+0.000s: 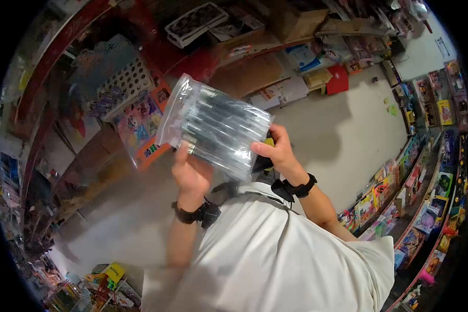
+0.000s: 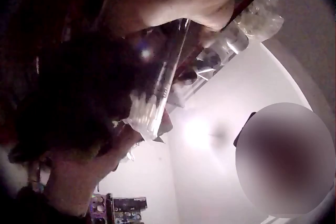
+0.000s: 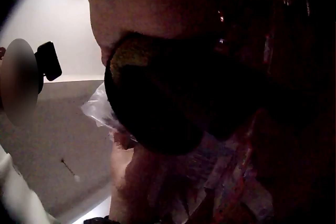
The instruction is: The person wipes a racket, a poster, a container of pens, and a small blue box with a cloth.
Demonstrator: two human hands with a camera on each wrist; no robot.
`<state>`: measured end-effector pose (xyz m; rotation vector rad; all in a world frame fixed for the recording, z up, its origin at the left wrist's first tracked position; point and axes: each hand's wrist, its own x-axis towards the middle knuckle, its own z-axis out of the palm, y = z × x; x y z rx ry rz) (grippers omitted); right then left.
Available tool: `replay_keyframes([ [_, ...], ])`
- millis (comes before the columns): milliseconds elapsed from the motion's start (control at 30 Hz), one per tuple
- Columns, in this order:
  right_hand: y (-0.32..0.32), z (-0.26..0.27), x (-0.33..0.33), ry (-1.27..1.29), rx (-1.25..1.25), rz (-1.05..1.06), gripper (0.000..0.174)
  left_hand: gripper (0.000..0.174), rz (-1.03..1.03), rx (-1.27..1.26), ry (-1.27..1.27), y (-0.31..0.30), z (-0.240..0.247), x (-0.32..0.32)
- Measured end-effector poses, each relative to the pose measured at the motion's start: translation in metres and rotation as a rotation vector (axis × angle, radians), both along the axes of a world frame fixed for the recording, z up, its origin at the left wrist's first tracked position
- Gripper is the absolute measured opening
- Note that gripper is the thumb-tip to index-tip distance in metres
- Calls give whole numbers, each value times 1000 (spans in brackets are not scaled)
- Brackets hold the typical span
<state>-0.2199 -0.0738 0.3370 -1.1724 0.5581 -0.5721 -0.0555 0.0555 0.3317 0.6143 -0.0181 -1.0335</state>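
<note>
In the head view a clear plastic bag [image 1: 218,130] is held up tilted in front of the white shirt. Several long, slim, clear-and-dark tubes with silvery bands lie side by side inside it; their exact kind cannot be told. My left hand [image 1: 192,174] grips the bag's lower left edge, one digit showing in front. At the right end my right hand [image 1: 280,152] pinches the bag, thumb on its face. A black-and-yellow thing [image 1: 268,141] shows between that hand and the bag. In the right wrist view this dark, rounded thing [image 3: 152,98] fills the middle, mostly in shadow.
Shelves of small packaged goods [image 1: 426,213] curve along the right. On the left a rack holds colourful packets [image 1: 138,122]. A shelf at the top carries cardboard boxes [image 1: 296,21] and a white tray [image 1: 196,23]. Pale floor [image 1: 327,135] lies beyond the hands; packages [image 1: 112,283] stand lower left.
</note>
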Motion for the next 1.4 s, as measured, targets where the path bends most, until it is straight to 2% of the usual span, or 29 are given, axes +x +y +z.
replay_keyframes([
  [33,1,-3,-1,38,0,7,49,59,6,-5,7,-4,4,0],
  [100,6,-18,-9,3,-11,-60,50,37,-81,52,221,-12,24,3],
  [167,7,-21,-21,-35,-24,-126,50,30,-112,-39,305,-12,25,8],
  [233,5,-19,-38,-155,268,-318,50,32,-142,-144,323,-11,18,12],
  [300,3,-8,-51,-108,299,-628,48,32,-130,-148,310,-10,14,14],
  [367,-7,0,-54,-142,225,-677,47,33,-126,-148,299,-12,8,15],
  [433,-16,19,-56,-172,-64,-712,46,33,-164,-162,328,-18,0,12],
  [467,-16,28,-53,-170,-68,-722,46,33,-174,-163,331,-22,1,6],
  [533,-8,48,-37,58,-682,-560,46,35,-152,-127,341,-34,5,-10],
  [600,-4,74,-15,200,-1203,-196,59,37,-207,-138,292,-42,18,-26],
  [633,3,68,-4,247,-1200,-81,62,39,-245,-147,237,-43,21,-32],
  [700,22,53,6,386,-1327,22,62,42,-257,-120,177,-40,4,-36],
  [767,29,41,6,470,-1432,-11,56,49,-175,-3,71,-43,-1,-41],
  [800,25,41,5,469,-1440,-3,56,49,-141,6,115,-41,-5,-45],
  [867,16,42,4,514,-1507,-196,48,49,-110,3,94,-42,-1,-55],
  [900,8,44,6,514,-1503,-190,48,49,-90,3,66,-41,2,-60],
  [967,-13,48,11,386,-1430,-523,43,51,-86,-24,56,-41,9,-61],
  [1033,-24,44,6,345,-1420,-501,42,51,-115,-92,-67,-41,10,-61],
  [1100,-23,41,1,302,-1409,-481,41,52,-73,-82,-68,-41,21,-66],
  [1167,-6,39,-11,214,-1495,-256,36,56,-66,-30,-104,-39,27,-70],
  [1233,11,40,-19,165,-1527,-226,32,58,-107,-33,-101,-37,13,-67],
  [1300,21,37,-29,134,-1485,-33,29,60,-150,-37,-98,-35,5,-64],
  [1367,20,39,-39,138,-1450,-8,26,62,-204,-8,-27,-33,8,-63],
  [1400,17,38,-46,66,-1250,-114,22,57,-143,-42,-2,-35,12,-66],
])
